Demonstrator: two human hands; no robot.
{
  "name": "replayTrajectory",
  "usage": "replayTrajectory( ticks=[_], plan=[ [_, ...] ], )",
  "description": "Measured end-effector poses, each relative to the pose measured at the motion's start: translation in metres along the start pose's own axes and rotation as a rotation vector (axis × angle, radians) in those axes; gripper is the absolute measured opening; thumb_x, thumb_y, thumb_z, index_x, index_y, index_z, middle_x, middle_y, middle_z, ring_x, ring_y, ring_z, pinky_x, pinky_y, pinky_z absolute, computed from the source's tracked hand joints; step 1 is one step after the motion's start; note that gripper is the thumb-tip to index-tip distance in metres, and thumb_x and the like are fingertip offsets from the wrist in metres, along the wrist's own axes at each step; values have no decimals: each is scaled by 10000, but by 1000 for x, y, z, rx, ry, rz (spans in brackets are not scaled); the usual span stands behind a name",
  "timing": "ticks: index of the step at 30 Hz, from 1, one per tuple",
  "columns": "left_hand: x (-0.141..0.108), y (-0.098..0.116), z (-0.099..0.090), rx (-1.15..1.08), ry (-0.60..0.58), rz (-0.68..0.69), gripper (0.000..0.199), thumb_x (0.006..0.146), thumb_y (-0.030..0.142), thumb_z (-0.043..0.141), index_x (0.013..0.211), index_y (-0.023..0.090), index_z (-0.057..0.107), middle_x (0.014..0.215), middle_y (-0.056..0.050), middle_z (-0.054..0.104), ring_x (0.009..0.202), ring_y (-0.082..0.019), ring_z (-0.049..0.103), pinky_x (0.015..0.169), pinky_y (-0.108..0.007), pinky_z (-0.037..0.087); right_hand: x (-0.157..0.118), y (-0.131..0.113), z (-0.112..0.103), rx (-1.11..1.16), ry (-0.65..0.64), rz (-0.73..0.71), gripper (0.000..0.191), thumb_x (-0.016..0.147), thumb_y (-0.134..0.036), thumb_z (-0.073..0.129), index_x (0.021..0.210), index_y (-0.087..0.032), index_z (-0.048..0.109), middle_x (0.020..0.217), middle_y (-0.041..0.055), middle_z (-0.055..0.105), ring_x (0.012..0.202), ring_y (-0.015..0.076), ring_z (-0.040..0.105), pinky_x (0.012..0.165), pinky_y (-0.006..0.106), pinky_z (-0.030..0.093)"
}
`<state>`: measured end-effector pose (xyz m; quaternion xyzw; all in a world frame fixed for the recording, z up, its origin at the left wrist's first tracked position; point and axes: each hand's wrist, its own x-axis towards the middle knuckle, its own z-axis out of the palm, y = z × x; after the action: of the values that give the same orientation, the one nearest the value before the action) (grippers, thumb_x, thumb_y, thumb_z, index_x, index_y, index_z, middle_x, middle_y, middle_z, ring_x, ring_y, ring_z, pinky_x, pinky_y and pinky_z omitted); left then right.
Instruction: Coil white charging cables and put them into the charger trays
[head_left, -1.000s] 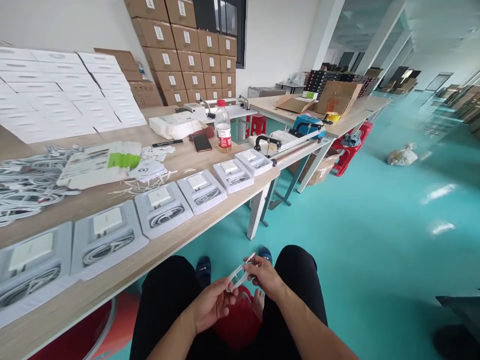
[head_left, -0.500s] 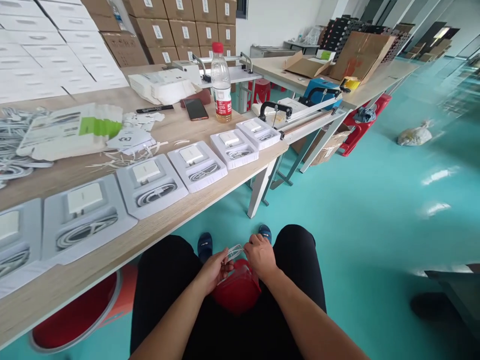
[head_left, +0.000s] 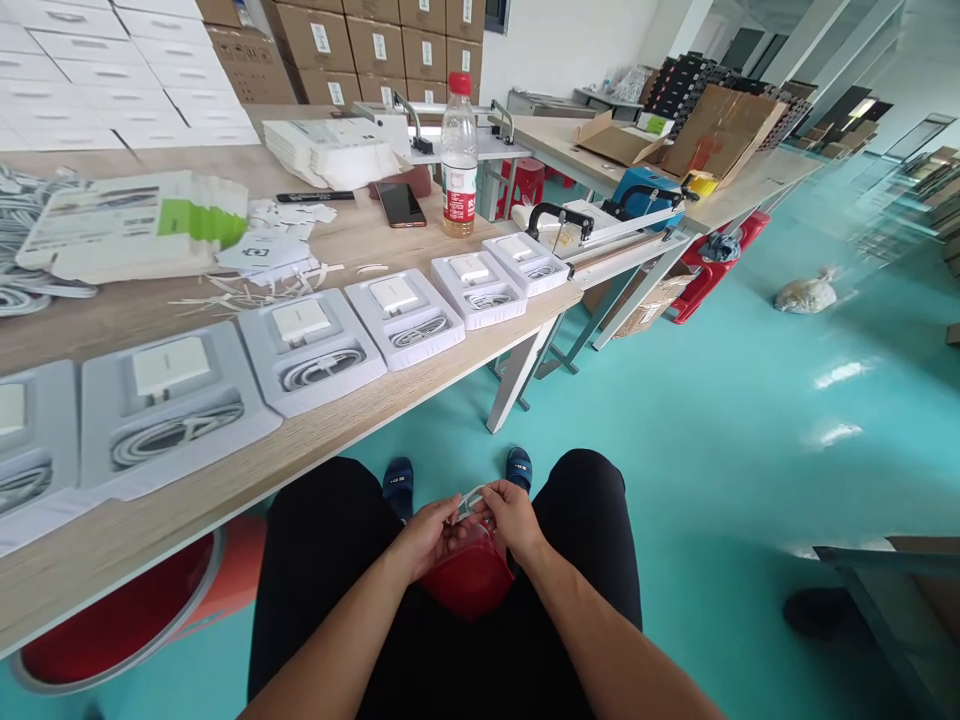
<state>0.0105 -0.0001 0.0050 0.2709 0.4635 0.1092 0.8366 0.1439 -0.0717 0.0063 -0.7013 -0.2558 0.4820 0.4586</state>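
I see the person's bare left hand and right hand both closed on a thin white coiled cable, pinched between their fingertips. Glossy red plastic just below grip. Left of grip, higher: white moulded trays on a pale wood-grain table.

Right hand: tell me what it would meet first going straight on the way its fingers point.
Beyond the white cable it holds, the right hand would likely meet the left hand first, though depth is hard to judge.
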Motion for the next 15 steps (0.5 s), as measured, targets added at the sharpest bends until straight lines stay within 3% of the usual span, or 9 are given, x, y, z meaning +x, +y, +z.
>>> replayTrajectory(
  ticks=[4,9,15],
  plan=[
    [-4,4,0,-22,-27,28,492,642,495,826,540,182,460,528,14,556,491,-91,495,455,-198,334,1,1,2,91,-4,26,353,797,-549,533,799,-199,582,696,37,693,546,191,665,494,282,455],
    [-6,7,3,-29,-59,29,480,689,476,802,534,175,462,589,-18,607,498,-85,497,455,-191,342,6,-1,-4,94,82,-30,269,681,-446,705,732,-183,676,649,10,661,565,161,608,567,284,462],
    [-6,6,2,-35,-62,3,478,702,464,796,538,173,454,584,-9,600,469,-75,474,432,-179,333,5,3,-4,148,72,14,323,737,-493,645,762,-175,693,691,36,703,588,186,656,512,275,454]
  ],
)
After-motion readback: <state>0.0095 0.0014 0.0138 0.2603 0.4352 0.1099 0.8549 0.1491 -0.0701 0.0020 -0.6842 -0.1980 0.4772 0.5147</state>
